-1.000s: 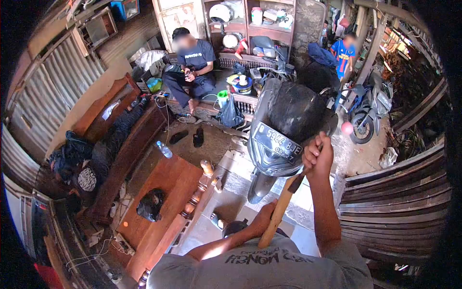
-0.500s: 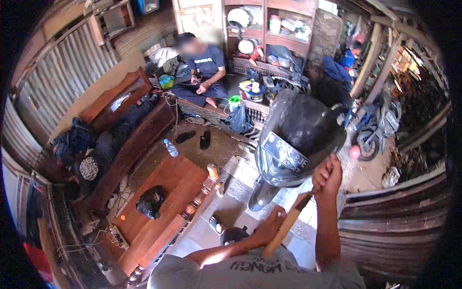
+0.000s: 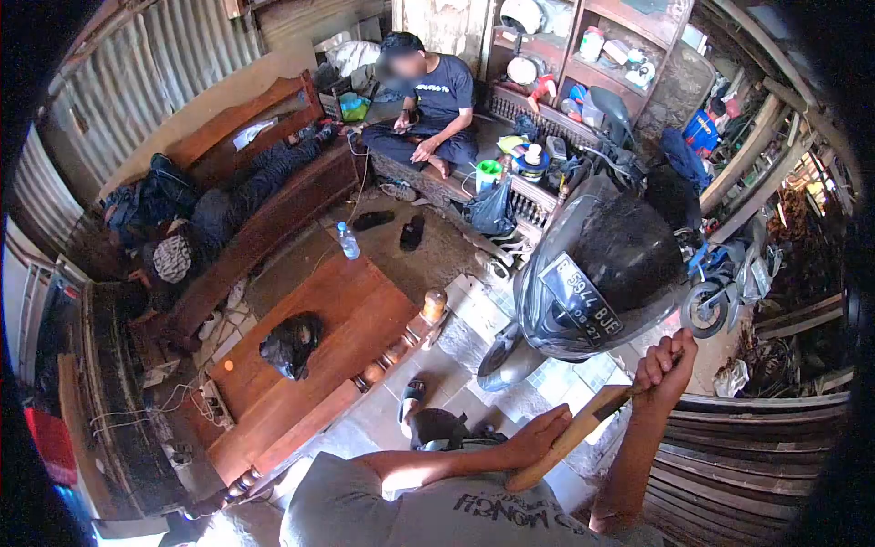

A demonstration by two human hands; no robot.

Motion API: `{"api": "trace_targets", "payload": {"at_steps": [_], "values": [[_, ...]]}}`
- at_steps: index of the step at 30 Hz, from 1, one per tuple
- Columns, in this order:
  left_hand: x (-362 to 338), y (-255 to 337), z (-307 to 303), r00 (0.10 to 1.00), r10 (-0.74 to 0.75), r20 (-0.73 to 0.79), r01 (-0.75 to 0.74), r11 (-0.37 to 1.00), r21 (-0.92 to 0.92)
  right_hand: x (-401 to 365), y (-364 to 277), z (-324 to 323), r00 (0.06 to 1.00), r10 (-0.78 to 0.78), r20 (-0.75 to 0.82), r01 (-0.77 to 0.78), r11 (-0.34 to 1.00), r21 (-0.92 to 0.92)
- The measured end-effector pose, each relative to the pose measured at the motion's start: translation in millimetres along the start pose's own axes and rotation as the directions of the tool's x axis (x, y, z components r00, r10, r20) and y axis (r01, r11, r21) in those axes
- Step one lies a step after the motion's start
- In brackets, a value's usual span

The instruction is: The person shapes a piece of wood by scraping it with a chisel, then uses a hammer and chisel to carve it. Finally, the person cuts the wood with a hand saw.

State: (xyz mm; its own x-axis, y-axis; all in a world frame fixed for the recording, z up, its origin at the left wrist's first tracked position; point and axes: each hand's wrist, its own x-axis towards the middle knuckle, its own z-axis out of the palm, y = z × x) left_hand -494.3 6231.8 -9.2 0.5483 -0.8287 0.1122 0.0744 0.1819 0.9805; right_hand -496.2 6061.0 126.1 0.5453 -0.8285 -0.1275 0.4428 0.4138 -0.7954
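What looks like a machete in a pale wooden sheath [image 3: 565,444] slants across the front of my grey shirt. A dark band rings the sheath near its upper end. My right hand [image 3: 665,365] is closed in a fist around the handle end, just above that band. Lower down, my left hand [image 3: 540,439] holds the sheath from its left side, its visible fingers lying along the edge and the others hidden by the wood. The sheath's lower end rests close against my shirt.
A parked motorcycle [image 3: 606,273] stands just ahead of my hands. To the left is a wooden table [image 3: 337,319] with a black bag [image 3: 290,345] and a water bottle [image 3: 347,241]. One person [image 3: 437,105] sits cross-legged; another [image 3: 241,210] lies on a bench.
The view has shifted, so the room appears farther left and the motorcycle lower right. Both hands and the sheath appear farther right and slightly lower, keeping their hold.
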Motion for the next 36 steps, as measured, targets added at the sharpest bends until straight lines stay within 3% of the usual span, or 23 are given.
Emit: {"api": "trace_targets", "payload": {"at_steps": [1, 3, 8, 10, 14, 15, 17, 20, 25, 28, 31, 35, 36], "values": [[2, 5, -10, 0.979, -0.169, 0.115, 0.179, 0.981, -0.08, 0, 4, 5, 1.0, 0.003, -0.003, -0.003, 1.0, -0.007], [3, 9, -25, 0.975, -0.183, 0.124, 0.196, 0.975, -0.103, 0, 13, 14, 0.998, -0.027, 0.058, 0.027, 1.0, -0.007], [-1, 18, -61, 0.982, -0.172, 0.08, 0.181, 0.977, -0.111, -5, 33, 52, 0.999, -0.016, 0.032, 0.015, 1.0, 0.019], [0, 31, -84, 0.962, -0.232, 0.143, 0.242, 0.968, -0.062, -6, 42, 64, 0.999, 0.002, 0.034, -0.004, 0.999, 0.052], [-4, 15, -103, 0.967, -0.227, 0.118, 0.242, 0.961, -0.132, -9, 59, 88, 0.999, -0.016, 0.042, 0.013, 0.997, 0.075], [-7, -6, -103, 0.97, -0.238, 0.046, 0.242, 0.966, -0.091, -10, 63, 94, 0.999, -0.029, 0.034, 0.026, 0.997, 0.067], [-7, 2, -117, 0.969, -0.247, -0.023, 0.245, 0.968, -0.048, -10, 72, 100, 0.998, -0.037, 0.059, 0.032, 0.996, 0.079], [-10, 10, -140, 0.974, -0.215, 0.073, 0.22, 0.974, -0.057, -13, 83, 112, 0.997, -0.039, 0.063, 0.034, 0.996, 0.082], [-22, 25, -155, 0.988, -0.128, -0.086, 0.13, 0.991, 0.022, -20, 96, 128, 0.999, -0.022, 0.033, 0.02, 0.998, 0.063], [-21, 15, -170, 0.985, -0.161, 0.065, 0.163, 0.986, -0.026, -21, 102, 127, 0.999, -0.006, 0.052, 0.002, 0.997, 0.072], [-24, 11, -169, 0.994, -0.111, -0.007, 0.11, 0.994, -0.022, -27, 104, 131, 0.998, -0.048, 0.047, 0.046, 0.998, 0.039], [-28, 1, -177, 0.983, -0.162, 0.082, 0.17, 0.98, -0.105, -28, 102, 131, 0.999, -0.043, -0.001, 0.043, 0.995, 0.095], [-28, -13, -181, 0.998, -0.028, 0.064, 0.027, 1.0, 0.009, -26, 104, 128, 0.998, 0.006, -0.063, 0.0, 0.996, 0.091]]}}
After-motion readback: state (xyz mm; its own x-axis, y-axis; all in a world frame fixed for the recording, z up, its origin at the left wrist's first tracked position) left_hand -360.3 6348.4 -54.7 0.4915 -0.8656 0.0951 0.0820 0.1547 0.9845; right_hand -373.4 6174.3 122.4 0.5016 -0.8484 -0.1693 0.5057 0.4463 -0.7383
